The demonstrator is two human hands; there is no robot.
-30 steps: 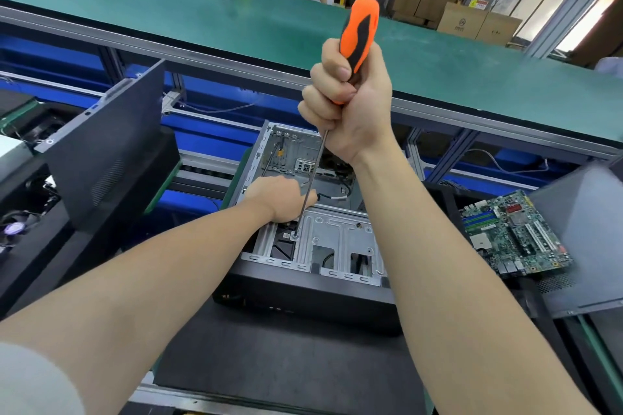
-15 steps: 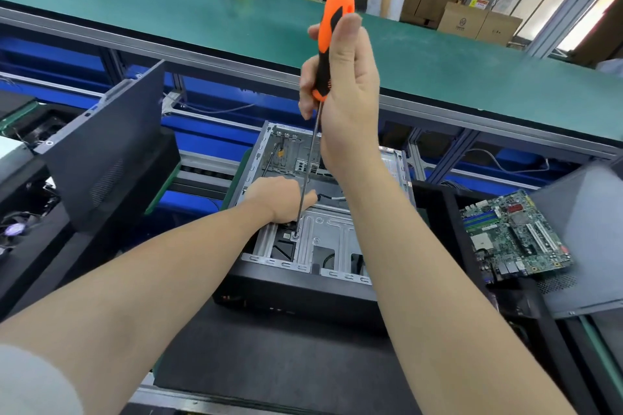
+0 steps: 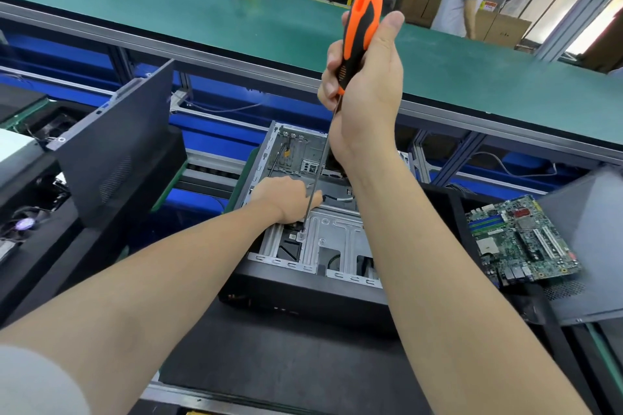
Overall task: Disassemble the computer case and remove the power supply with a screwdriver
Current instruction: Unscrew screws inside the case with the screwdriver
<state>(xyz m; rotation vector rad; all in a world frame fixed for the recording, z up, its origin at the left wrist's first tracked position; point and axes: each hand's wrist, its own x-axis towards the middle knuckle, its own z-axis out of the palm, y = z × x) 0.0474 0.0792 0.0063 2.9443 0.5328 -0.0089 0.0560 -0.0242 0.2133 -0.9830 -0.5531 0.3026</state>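
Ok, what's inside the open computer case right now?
A silver metal drive bracket, a white cable, the left hand, and the tip of the orange-and-black screwdriver on the bracket. The right forearm covers the right side of the grey metal computer case, hiding what lies there.

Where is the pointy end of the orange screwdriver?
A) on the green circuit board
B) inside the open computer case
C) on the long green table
B: the right hand grips the screwdriver upright, and its tip reaches down to the metal frame inside the computer case.
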